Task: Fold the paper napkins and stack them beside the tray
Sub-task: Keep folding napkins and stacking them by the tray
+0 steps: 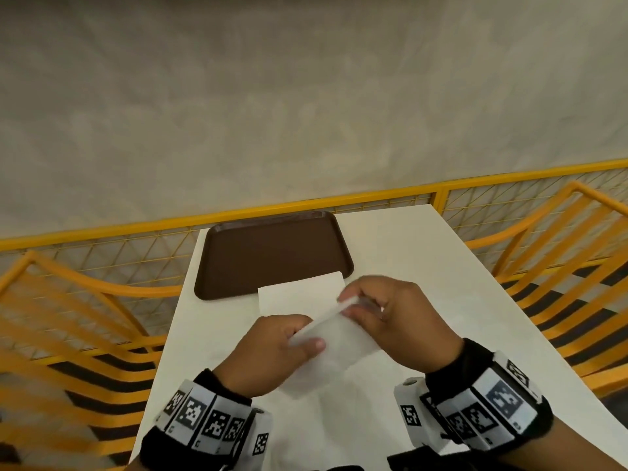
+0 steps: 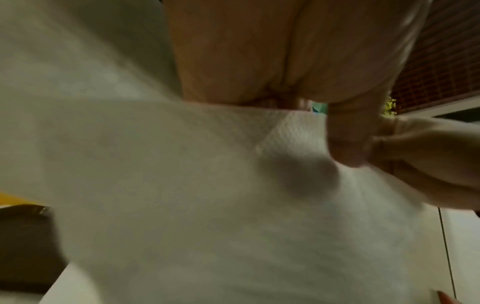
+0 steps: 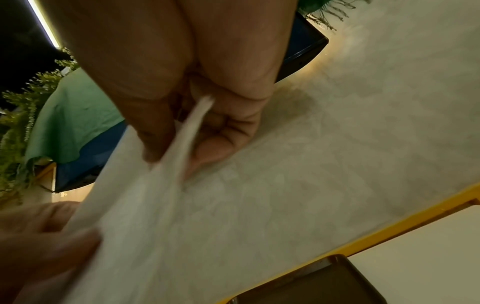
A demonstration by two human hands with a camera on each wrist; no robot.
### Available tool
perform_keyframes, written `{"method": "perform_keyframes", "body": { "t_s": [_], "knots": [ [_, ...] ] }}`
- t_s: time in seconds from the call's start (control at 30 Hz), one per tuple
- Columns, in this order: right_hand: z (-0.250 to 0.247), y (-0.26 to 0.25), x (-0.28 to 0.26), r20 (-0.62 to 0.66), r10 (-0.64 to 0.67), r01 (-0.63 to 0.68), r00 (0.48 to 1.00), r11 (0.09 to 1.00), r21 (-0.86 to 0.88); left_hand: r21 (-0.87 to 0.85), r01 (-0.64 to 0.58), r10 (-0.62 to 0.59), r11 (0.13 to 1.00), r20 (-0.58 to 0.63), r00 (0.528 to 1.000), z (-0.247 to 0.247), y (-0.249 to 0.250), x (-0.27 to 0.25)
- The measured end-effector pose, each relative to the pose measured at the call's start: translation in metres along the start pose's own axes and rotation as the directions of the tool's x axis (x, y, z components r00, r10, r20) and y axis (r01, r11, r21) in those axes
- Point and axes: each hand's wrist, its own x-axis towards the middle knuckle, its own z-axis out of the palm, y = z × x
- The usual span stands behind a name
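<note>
On the left, the left hand [image 1: 272,351] pinches the near-left end of a white paper napkin [image 1: 333,348] between the thumb and the curled fingers. In the left wrist view the napkin [image 2: 233,205] hangs in front of this hand [image 2: 298,61], and the thumb presses on its top edge. The napkin is lifted a little above the white table [image 1: 441,266] and stretches from this grip up and to the right, with its top edge doubled over.

At the other end of that edge, the right hand [image 1: 394,317] grasps the napkin between thumb and fingertips. The right wrist view shows the paper edge [image 3: 197,123] passing between the thumb and the bent fingers of this hand [image 3: 182,72].

Just beyond both grips, a second flat napkin [image 1: 299,297] lies on the table, and its far edge lies over the near rim of the brown tray [image 1: 272,253]. The tray sits at the far side of the table, beyond the left hand. Yellow chairs [image 1: 68,317] stand at both sides of the table.
</note>
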Motion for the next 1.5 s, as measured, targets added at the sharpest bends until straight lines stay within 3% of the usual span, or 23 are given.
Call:
{"method": "perform_keyframes", "body": {
  "t_s": [0.07,0.13,0.17,0.23,0.27,0.33,0.43,0.6,0.93,1.07,1.2,1.3,1.33,1.4,1.43,1.47,1.5],
  "knots": [
    [0.005,0.0,0.004,-0.159,0.02,-0.021,0.987,1.0,-0.001,-0.188,0.055,-0.074,0.981,-0.095,0.993,0.001,-0.002,0.003],
    [0.008,0.002,0.004,-0.247,0.098,-0.081,0.964,0.994,0.078,-0.499,0.102,-0.195,0.861,-0.137,0.971,0.0,0.001,0.006],
    [0.008,0.002,0.004,-0.196,0.179,-0.144,0.964,0.972,0.184,-0.634,0.121,-0.256,0.764,-0.126,0.958,-0.002,0.003,0.007],
    [0.01,0.003,0.0,0.074,0.279,-0.284,0.957,0.86,0.423,-0.784,0.122,-0.325,0.608,-0.105,0.94,-0.007,0.008,0.008],
    [0.012,0.003,-0.003,0.207,0.266,-0.335,0.941,0.81,0.481,-0.817,0.116,-0.332,0.565,-0.096,0.938,-0.008,0.008,0.008],
    [0.019,0.005,-0.01,0.351,0.2,-0.364,0.915,0.784,0.503,-0.85,0.109,-0.341,0.515,-0.087,0.936,-0.009,0.008,0.008],
    [0.028,0.003,-0.013,0.319,0.2,-0.345,0.926,0.789,0.508,-0.885,0.117,-0.381,0.45,-0.073,0.922,-0.008,0.005,0.01],
    [0.032,0.008,-0.014,0.296,0.256,-0.387,0.92,0.713,0.585,-0.906,0.117,-0.39,0.407,-0.056,0.919,-0.007,0.006,0.011],
    [0.035,0.014,-0.016,0.302,0.282,-0.41,0.911,0.693,0.592,-0.881,0.152,-0.408,0.448,-0.05,0.912,-0.001,0.0,0.015],
    [0.041,0.022,-0.02,0.33,0.343,-0.475,0.88,0.642,0.602,-0.828,0.184,-0.462,0.53,-0.1,0.881,0.006,-0.01,0.027],
    [0.057,0.037,-0.024,0.316,0.467,-0.563,0.826,0.719,0.408,-0.787,0.276,-0.553,0.552,-0.098,0.827,0.022,-0.025,0.035],
    [0.067,0.056,-0.026,0.278,0.556,-0.615,0.783,0.76,0.21,-0.77,0.306,-0.576,0.56,-0.096,0.812,0.034,-0.046,0.036],
    [0.067,0.062,-0.026,0.267,0.575,-0.623,0.773,0.768,0.149,-0.698,0.318,-0.562,0.642,-0.147,0.814,0.037,-0.054,0.038],
    [0.066,0.071,-0.024,0.238,0.573,-0.608,0.784,0.787,0.107,-0.306,0.322,-0.405,0.896,-0.265,0.875,0.04,-0.071,0.038],
    [0.065,0.075,-0.021,0.22,0.547,-0.577,0.807,0.81,0.105,-0.085,0.263,-0.276,0.961,-0.24,0.931,0.04,-0.074,0.038],
    [0.064,0.078,-0.017,0.204,0.497,-0.521,0.843,0.85,0.082,0.056,0.176,-0.167,0.983,-0.128,0.978,0.04,-0.075,0.039],
    [0.064,0.083,-0.012,0.201,0.441,-0.454,0.875,0.891,0.024,0.12,0.096,-0.099,0.988,0.017,0.995,0.04,-0.075,0.04]
  ]
}}
